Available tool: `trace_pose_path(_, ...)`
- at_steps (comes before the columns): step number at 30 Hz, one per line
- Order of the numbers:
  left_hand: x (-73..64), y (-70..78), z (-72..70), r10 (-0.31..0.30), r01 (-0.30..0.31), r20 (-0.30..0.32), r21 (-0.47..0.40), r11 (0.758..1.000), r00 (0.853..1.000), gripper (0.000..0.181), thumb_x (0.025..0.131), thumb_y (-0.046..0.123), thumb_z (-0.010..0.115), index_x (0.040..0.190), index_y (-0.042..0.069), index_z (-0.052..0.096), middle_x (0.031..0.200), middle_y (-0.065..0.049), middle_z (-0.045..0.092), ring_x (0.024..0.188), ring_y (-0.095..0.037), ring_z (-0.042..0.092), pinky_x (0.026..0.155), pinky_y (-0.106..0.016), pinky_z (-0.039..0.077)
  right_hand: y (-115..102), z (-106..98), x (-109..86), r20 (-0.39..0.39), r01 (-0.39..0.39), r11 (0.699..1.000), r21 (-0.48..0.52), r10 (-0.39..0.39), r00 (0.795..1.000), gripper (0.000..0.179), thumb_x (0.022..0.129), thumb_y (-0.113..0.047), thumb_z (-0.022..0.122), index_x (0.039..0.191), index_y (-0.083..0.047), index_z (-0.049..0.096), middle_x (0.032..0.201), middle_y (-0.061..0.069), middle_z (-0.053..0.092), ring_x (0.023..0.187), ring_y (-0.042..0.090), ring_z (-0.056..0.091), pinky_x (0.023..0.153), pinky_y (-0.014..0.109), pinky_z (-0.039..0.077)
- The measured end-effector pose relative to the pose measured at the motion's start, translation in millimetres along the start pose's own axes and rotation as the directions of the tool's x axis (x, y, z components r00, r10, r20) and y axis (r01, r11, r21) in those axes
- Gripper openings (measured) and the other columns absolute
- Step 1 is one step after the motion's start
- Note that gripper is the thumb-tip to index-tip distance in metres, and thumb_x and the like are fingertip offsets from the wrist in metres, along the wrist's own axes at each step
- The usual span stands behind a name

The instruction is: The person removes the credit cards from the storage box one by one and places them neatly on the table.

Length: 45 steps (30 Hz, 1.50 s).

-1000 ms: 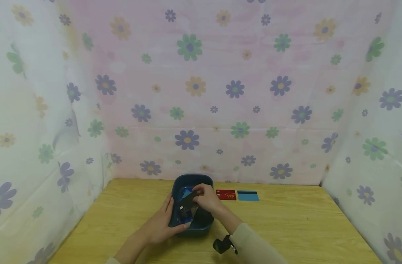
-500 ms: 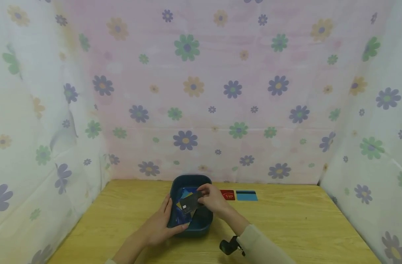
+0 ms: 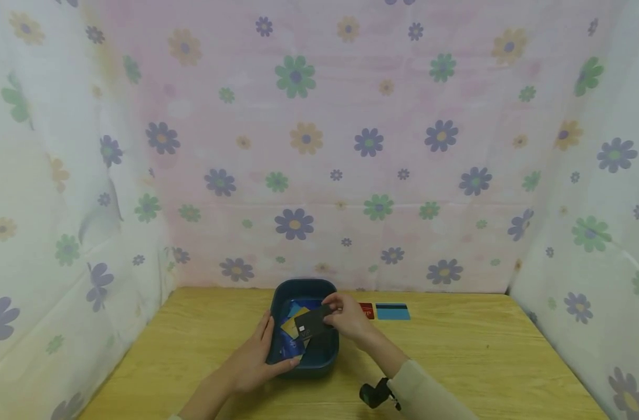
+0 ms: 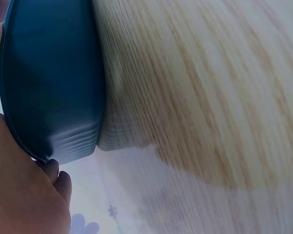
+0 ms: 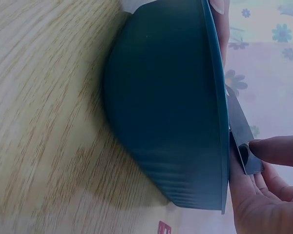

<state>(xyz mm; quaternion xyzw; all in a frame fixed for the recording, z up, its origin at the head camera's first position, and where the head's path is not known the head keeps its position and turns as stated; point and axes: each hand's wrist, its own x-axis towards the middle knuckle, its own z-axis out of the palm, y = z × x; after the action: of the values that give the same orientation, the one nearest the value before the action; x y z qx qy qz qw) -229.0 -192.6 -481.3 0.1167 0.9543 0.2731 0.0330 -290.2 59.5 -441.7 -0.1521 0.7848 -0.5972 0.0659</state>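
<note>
A dark teal plastic basin (image 3: pixel 327 361) stands on the wooden table, with several bank-style cards inside, including a gold card (image 3: pixel 290 325) and a blue card (image 3: pixel 292 348). My left hand (image 3: pixel 250 360) holds the basin by its left side, fingers along the outer wall and thumb at the near rim. Between thumb and fingers, my right hand (image 3: pixel 352 322) pinches a black VIP card (image 3: pixel 310 324) above the basin's right part. In the right wrist view that black card (image 5: pixel 240 124) sits tilted just beyond the rim. The left wrist view shows the basin's outer wall (image 4: pixel 53 78).
On the table (image 3: pixel 456 361), right of the basin, lie a red VIP card (image 3: pixel 369 310), partly behind my right hand, and a light blue card (image 3: pixel 393 312) with a dark stripe. A black device (image 3: pixel 374 394) is at my right wrist. Flowered cloth (image 3: pixel 345 146) encloses the back and sides.
My right hand has shifted right with the black card, which now lies flatter to view and uncovers the gold and blue cards. My left hand stays on the basin.
</note>
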Motion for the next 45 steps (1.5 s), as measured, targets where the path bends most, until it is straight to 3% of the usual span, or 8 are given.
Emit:
trace_pose_path(6, 0.6, 1.0, 0.4, -0.002, 0.002, -0.003, -0.001, 1.000, 1.000, 0.123, 0.085, 0.078, 0.061, 0.163, -0.002, 0.010, 0.171, -0.018, -0.003, 0.149, -0.047, 0.028, 0.113, -0.062, 0.036, 3, -9, 0.2, -0.018, -0.003, 0.998, -0.065, 0.002, 1.000, 0.035, 0.088, 0.008, 0.068, 0.122, -0.002, 0.069, 0.106, 0.015, 0.059, 0.081, 0.019, 0.054, 0.070, 0.033, 0.053)
trace_pose_path(13, 1.1, 2.3, 0.4, -0.007, 0.007, -0.001, 0.001, 1.000, 1.000, 0.124, 0.084, 0.079, 0.062, 0.163, -0.002, 0.011, 0.172, -0.017, -0.002, 0.149, -0.046, 0.029, 0.113, -0.061, 0.036, 7, -18, -0.1, -0.039, -0.020, 0.993, -0.119, 0.015, 0.999, 0.033, 0.089, 0.005, 0.069, 0.120, -0.005, 0.072, 0.116, 0.013, 0.062, 0.096, 0.024, 0.060, 0.075, 0.034, 0.053)
trace_pose_path(23, 0.1, 3.1, 0.4, -0.008, 0.008, 0.005, 0.002, 1.000, 1.000, 0.124, 0.084, 0.079, 0.062, 0.163, -0.002, 0.011, 0.171, -0.017, -0.002, 0.147, -0.048, 0.032, 0.112, -0.062, 0.037, 15, -29, -0.8, -0.058, -0.026, 0.999, -0.023, 0.025, 0.998, 0.032, 0.086, 0.012, 0.065, 0.117, 0.004, 0.068, 0.103, 0.016, 0.061, 0.085, 0.020, 0.062, 0.074, 0.035, 0.057)
trace_pose_path(39, -0.3, 4.5, -0.4, -0.009, 0.009, 0.003, 0.014, 1.000, 1.000, 0.125, 0.083, 0.081, 0.060, 0.163, -0.002, 0.010, 0.171, -0.018, -0.002, 0.146, -0.049, 0.034, 0.111, -0.062, 0.039, 22, -49, -5.2, -0.113, -0.042, 0.998, -0.035, 0.038, 0.993, 0.030, 0.086, 0.013, 0.065, 0.114, 0.004, 0.067, 0.100, 0.016, 0.060, 0.085, 0.021, 0.062, 0.071, 0.034, 0.055)
trace_pose_path(45, -1.3, 4.4, -1.1, -0.005, 0.005, -0.005, 0.017, 1.000, 1.000, 0.126, 0.083, 0.082, 0.059, 0.163, -0.002, 0.010, 0.171, -0.019, -0.002, 0.147, -0.049, 0.032, 0.112, -0.062, 0.037, 25, -57, -6.0, -0.138, -0.076, 0.997, -0.016, 0.073, 0.988, 0.030, 0.086, 0.013, 0.064, 0.115, 0.004, 0.068, 0.100, 0.013, 0.054, 0.081, 0.020, 0.054, 0.069, 0.034, 0.050)
